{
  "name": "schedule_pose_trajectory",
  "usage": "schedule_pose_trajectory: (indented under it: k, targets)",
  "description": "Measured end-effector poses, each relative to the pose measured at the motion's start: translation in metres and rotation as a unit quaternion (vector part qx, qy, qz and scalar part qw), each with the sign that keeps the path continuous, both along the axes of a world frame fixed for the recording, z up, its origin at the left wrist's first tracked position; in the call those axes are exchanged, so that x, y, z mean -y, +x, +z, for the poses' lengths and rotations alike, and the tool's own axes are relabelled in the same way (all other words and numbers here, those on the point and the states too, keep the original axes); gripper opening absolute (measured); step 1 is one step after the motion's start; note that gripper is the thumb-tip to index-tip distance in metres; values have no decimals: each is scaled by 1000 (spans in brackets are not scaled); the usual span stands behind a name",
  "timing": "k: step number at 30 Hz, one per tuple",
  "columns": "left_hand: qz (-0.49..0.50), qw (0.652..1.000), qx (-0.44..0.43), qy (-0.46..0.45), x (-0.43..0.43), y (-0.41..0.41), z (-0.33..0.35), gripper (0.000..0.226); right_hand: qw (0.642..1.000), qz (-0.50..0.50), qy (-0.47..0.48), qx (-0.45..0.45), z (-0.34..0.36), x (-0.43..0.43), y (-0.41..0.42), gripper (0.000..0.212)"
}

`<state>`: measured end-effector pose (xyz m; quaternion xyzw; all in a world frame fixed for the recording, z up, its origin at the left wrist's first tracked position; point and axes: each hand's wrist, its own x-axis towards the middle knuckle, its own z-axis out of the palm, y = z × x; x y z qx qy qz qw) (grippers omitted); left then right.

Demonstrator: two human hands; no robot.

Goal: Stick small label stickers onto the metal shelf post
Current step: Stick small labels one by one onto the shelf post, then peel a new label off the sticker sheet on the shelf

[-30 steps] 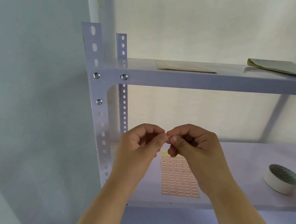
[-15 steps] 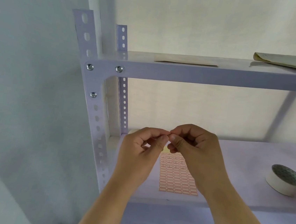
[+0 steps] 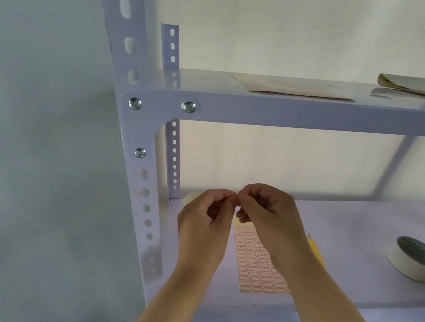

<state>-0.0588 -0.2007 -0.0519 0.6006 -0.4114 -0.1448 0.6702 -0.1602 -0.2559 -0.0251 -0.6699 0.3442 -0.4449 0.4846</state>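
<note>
Pinching what seemed a label between left hand [image 3: 206, 223] and right hand [image 3: 266, 213], fingertips touching, we saw none on the post [image 3: 146, 206] leftward

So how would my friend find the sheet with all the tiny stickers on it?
Look at the lower shelf of the pale metal rack, just right of the front post with the holes. A flat sheet of stickers lies there, under the two hands. It is the only thing covered in rows of little pink-edged labels; the tape roll nearby is round.
</note>
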Motion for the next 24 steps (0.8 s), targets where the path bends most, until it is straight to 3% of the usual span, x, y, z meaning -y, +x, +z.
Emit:
schedule_pose_trajectory:
  k: [10,17,24]
  targets:
    - [99,990,50,91,48,17,-15,14,999,28,21,-29,-17,46,6,14]
    - [251,938,121,207,87,44,-36,16,998,17,53,-25,-34,79,-16,14]
    - [251,893,146,344,103,57,-47,20,997,-6,75,-30,-53,107,-34,12]
